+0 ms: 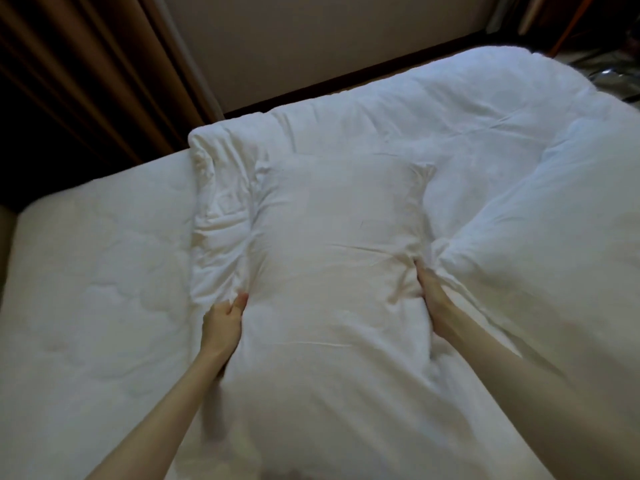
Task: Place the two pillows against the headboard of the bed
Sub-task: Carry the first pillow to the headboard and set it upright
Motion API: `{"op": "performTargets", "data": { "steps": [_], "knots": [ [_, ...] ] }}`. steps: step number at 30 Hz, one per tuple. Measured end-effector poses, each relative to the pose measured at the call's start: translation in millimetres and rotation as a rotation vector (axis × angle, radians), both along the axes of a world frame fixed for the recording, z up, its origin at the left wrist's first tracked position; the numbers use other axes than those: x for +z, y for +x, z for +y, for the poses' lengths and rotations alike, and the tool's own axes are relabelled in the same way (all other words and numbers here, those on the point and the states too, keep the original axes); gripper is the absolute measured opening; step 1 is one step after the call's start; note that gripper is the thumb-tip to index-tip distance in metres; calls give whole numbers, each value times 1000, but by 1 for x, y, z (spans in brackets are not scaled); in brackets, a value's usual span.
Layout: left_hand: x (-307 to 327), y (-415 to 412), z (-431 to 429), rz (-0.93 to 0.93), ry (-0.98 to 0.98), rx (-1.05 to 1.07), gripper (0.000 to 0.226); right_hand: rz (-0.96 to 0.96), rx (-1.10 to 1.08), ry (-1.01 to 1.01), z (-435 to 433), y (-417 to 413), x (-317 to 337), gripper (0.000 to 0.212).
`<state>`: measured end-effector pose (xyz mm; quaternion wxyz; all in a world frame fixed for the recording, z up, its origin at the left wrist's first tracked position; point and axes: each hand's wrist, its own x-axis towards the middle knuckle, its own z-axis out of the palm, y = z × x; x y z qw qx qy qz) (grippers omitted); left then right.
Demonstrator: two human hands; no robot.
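A white pillow (332, 237) lies lengthwise in the middle of the bed, on top of a white duvet (502, 150). My left hand (223, 320) grips the pillow's left side, fingers dug into the fabric. My right hand (433, 299) grips its right side, partly sunk between pillow and duvet. A second white pillow-like bulk (540, 271) lies to the right, blurred; I cannot tell whether it is a pillow or a duvet fold. No headboard is in view.
The bare quilted mattress (97, 289) stretches to the left. Brown curtains (69, 64) hang at the far left, beside a beige wall (329, 39) behind the bed. Dark cluttered things (606, 46) sit at the far right corner.
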<state>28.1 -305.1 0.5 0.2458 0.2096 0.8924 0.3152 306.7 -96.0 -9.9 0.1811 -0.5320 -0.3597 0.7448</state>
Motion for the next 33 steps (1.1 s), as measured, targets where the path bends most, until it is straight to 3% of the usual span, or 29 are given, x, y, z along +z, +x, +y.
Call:
{"op": "performTargets", "data": {
  "steps": [6,13,17,20,21,24,31,33],
  "knots": [
    [-14,12,-44,-90,-23,46,51,-75,7,-75,-32,11,-10,58],
    [-29,-10,-15,-230,-144,21,60,-147,-25,-15,-21,3,-16,54],
    [-29,-31,28,-562,120,131,45,-132,-91,-22,-9,0,-21,59],
    [-31,-37,55,-771,190,159,60,-120,-62,-20,-5,-5,-19,62],
    [-33,-35,62,-765,150,156,65,-135,-52,-5,-6,-8,-17,60],
    [-41,-22,75,-515,17,191,62,-186,-62,83,-11,-16,-17,50],
    [-38,-14,59,-340,185,220,47,-78,-70,103,-14,-20,0,34],
    [-30,-15,50,-315,251,269,45,22,-57,92,-17,-23,2,40]
  ]
}}
